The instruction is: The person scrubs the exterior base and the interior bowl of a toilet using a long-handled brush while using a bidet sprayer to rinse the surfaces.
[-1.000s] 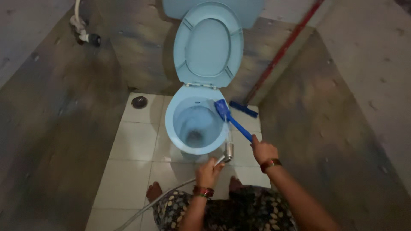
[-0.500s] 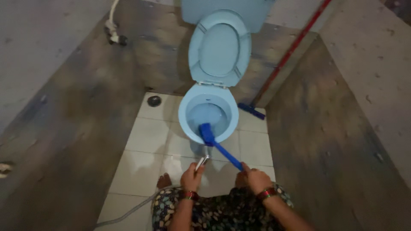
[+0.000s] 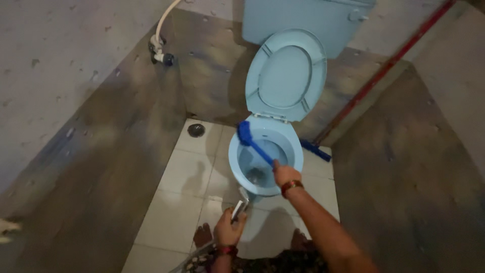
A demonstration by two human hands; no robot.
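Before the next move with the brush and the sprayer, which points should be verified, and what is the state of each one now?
1. Right hand grips the blue brush by its handle: ok.
2. Brush head at the back-left rim of the toilet bowl: ok.
3. Left hand holds the metal sprayer: ok.
4. Sprayer nozzle points toward the bowl: ok; water flowing: cannot tell.
5. Seat lid raised against the cistern: ok.
6. Bare feet stand on dry tiles: cannot tell.
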